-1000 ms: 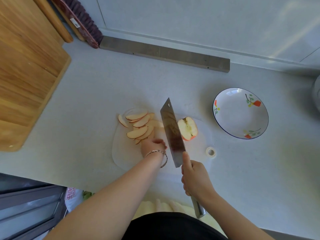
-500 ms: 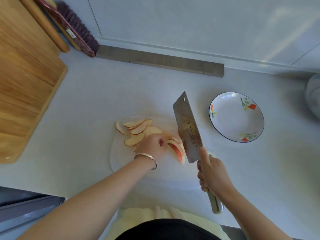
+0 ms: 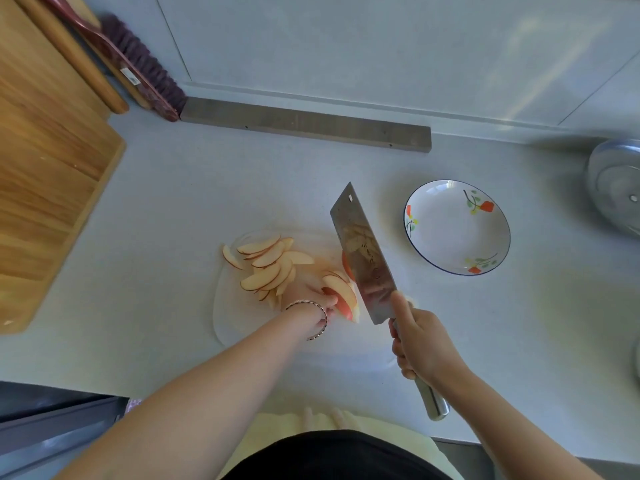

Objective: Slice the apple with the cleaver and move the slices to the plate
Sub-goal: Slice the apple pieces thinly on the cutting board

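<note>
Several thin apple slices (image 3: 268, 263) lie fanned out on a clear cutting mat (image 3: 228, 320) at the middle of the counter. My left hand (image 3: 311, 296) holds a remaining apple piece (image 3: 343, 299) steady on the mat. My right hand (image 3: 420, 344) grips the handle of the steel cleaver (image 3: 363, 254), whose blade stands just right of that piece and hides part of another red chunk behind it. The white flowered plate (image 3: 457, 226) sits empty to the right of the blade.
A large wooden board (image 3: 45, 161) fills the left side. A brush (image 3: 138, 64) and a grey metal strip (image 3: 304, 126) lie along the back wall. A metal lid (image 3: 616, 188) sits at the far right. The counter's front edge runs below my arms.
The cleaver moved right, off the halved apple. My left hand shifted from the slice pile to the apple piece and now holds it beside the blade.
</note>
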`<state>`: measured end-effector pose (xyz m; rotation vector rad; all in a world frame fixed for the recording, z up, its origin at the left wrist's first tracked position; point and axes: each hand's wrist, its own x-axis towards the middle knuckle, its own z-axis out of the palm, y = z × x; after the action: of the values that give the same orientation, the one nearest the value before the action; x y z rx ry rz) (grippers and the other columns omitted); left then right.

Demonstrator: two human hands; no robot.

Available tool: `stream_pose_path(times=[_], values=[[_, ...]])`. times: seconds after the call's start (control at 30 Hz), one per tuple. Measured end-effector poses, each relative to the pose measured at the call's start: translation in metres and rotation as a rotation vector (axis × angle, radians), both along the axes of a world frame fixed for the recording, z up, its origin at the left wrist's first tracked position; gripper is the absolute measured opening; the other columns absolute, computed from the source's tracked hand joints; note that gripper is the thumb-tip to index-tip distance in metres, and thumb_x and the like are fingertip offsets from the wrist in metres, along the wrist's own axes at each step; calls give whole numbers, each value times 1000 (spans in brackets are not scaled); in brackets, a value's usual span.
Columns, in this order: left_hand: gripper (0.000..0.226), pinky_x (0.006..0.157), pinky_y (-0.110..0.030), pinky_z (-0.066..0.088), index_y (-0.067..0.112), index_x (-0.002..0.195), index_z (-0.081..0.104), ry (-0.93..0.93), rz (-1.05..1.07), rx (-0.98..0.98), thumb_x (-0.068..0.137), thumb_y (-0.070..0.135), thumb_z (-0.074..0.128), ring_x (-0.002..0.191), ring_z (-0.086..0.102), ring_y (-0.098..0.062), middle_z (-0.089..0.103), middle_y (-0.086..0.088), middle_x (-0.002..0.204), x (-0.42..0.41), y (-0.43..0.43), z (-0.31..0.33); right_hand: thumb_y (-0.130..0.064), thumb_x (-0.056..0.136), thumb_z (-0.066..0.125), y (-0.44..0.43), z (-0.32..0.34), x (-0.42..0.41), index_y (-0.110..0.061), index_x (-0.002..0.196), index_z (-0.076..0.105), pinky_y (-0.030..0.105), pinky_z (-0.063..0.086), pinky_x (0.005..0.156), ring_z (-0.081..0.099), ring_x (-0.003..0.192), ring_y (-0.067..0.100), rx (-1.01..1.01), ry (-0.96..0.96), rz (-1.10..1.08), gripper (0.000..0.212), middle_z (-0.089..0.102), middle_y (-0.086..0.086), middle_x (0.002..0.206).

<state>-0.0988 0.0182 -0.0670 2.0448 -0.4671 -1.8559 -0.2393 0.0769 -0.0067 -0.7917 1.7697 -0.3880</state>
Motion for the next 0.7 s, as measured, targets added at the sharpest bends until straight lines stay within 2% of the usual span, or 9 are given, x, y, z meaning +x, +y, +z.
stream_pose_path(times=[0.03,0.1,0.17,0.23,0.27,0.5,0.57,0.6,0.7], values=[[9,49,-24,43,0,97,54,36,16,13,90,-4,52,55,47,-15,51,-9,69,2,1,1,-53,93,36,1,-1,0,-13,61,33,20,25,40,26,36,13,5,-3,6,51,30,-1,45],[13,55,-26,43,-1,99,53,45,51,-3,90,-8,48,56,51,-15,55,-11,70,6,2,4,-54,93,37,4,-5,1,-14,62,33,19,25,40,25,36,13,23,-20,14,51,30,-1,45],[10,55,-27,45,-3,89,56,24,58,-20,89,-10,49,48,58,-15,61,-10,62,8,2,5,-54,93,37,7,-10,3,-14,62,33,18,25,41,25,34,13,42,-29,27,51,30,-2,43],[16,54,-28,46,-2,77,57,-2,54,-16,89,-10,48,36,58,-11,61,-6,48,9,2,7,-55,94,35,9,-14,5,-13,63,33,17,24,40,25,33,13,56,-28,46,52,29,-3,42],[19,55,-29,46,-1,74,57,-16,53,-22,89,-9,48,37,58,-12,61,-5,47,8,2,6,-55,94,35,10,-16,6,-13,63,33,18,24,40,25,33,12,63,-26,56,52,29,-3,43],[16,68,-40,55,2,70,59,-78,31,-89,85,-4,59,59,65,-23,64,-14,72,9,4,1,-58,93,32,14,-25,10,-13,65,34,19,26,40,26,34,11,98,-15,92,53,31,0,48],[9,76,-40,58,8,77,60,-229,-175,-237,80,4,68,76,66,-27,65,-12,82,12,6,1,-58,93,31,13,-25,12,-13,66,34,19,26,41,26,36,11,106,-19,113,53,31,1,51],[9,77,-35,56,11,82,61,-339,-328,-337,78,9,69,82,64,-25,65,-8,86,14,8,1,-58,93,31,12,-26,13,-12,66,36,18,26,41,27,37,12,110,-13,128,53,32,1,52],[25,80,-28,48,15,106,60,-579,-841,-586,82,21,66,97,58,-22,56,-3,108,28,12,-1,-59,93,32,10,-27,14,-11,68,36,19,26,41,27,38,12,101,-13,128,54,32,1,51]])
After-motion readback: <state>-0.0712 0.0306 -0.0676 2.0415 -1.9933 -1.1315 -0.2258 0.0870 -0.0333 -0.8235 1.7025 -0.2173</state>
